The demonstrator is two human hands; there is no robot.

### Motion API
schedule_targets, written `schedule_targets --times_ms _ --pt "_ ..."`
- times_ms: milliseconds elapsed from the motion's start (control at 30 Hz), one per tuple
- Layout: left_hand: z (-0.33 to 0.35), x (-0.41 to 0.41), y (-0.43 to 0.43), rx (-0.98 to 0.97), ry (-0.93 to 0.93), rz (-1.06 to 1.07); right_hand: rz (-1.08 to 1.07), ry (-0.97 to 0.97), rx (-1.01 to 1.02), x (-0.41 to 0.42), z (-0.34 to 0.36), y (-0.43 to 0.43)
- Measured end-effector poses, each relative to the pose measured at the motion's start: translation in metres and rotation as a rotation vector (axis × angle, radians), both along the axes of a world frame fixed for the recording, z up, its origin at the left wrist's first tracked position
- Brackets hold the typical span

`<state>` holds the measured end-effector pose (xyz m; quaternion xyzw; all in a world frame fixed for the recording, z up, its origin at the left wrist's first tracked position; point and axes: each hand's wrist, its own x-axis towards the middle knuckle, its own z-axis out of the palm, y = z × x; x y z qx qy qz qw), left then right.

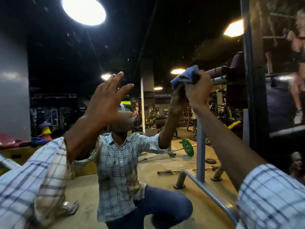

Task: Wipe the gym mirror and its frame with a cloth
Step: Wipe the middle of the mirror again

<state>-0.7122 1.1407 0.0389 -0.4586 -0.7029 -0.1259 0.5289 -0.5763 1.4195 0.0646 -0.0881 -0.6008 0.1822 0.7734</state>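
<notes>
- The mirror (pixel 148 47) fills most of what I see. Its glass carries small pale specks in the dark upper part and gives back ceiling lamps, the gym floor and my crouching reflection (pixel 118 162).
- Its dark frame (pixel 249 80) stands upright along the mirror's right edge, with a poster (pixel 283 63) beyond it.
- My right hand (pixel 199 90) clutches a bunched blue cloth (pixel 184 76) against the glass, high up and near the frame, meeting its own reflected hand.
- My left hand (pixel 107 100) is released, fingers straight and spread, held up before the mirror's middle. Whether it touches the glass I cannot tell.
</notes>
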Motion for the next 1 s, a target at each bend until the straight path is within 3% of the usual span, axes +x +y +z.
schedule_targets --times_ms 100,167,233,333,367,433,533,567,600,733,800,900,933,1000 --pt "0.004 0.005 0.0 0.006 -0.033 -0.003 -0.064 -0.299 0.393 -0.007 -0.011 -0.024" --pt "0.004 0.009 0.0 0.016 -0.056 -0.008 -0.108 -0.417 0.511 0.009 0.001 -0.013" --pt "0.001 0.014 0.002 0.019 -0.061 0.013 -0.168 -0.308 0.377 0.025 0.025 0.013" --pt "-0.003 0.017 0.002 0.02 -0.059 0.033 -0.116 -0.048 -0.037 0.037 0.042 0.041" --pt "-0.003 0.018 0.002 0.017 -0.065 0.033 -0.118 -0.017 -0.062 0.032 0.042 0.039" --pt "-0.002 0.02 0.001 0.011 -0.08 0.038 -0.12 -0.115 0.136 0.015 0.04 0.017" --pt "-0.001 0.02 0.003 0.016 -0.075 0.068 -0.082 -0.501 0.646 0.008 0.037 -0.011" --pt "-0.002 0.02 0.004 0.014 -0.074 0.076 -0.108 -0.504 0.689 0.014 0.044 -0.009" --pt "-0.002 0.019 0.005 0.014 -0.077 0.077 -0.111 -0.409 0.66 0.019 0.054 0.002" --pt "-0.003 0.018 0.008 0.038 -0.096 0.082 -0.03 0.044 0.144 0.023 0.077 0.034" --pt "-0.002 0.018 0.012 0.043 -0.106 0.104 -0.077 -0.035 0.238 0.002 0.062 0.014" --pt "-0.002 0.016 0.013 0.063 -0.113 0.104 -0.032 -0.419 0.655 -0.002 0.045 -0.014" --pt "-0.003 0.016 0.013 0.064 -0.115 0.102 -0.055 -0.447 0.696 0.003 0.048 -0.013" --pt "-0.004 0.017 0.014 0.07 -0.13 0.101 -0.107 -0.293 0.504 0.012 0.059 0.0"
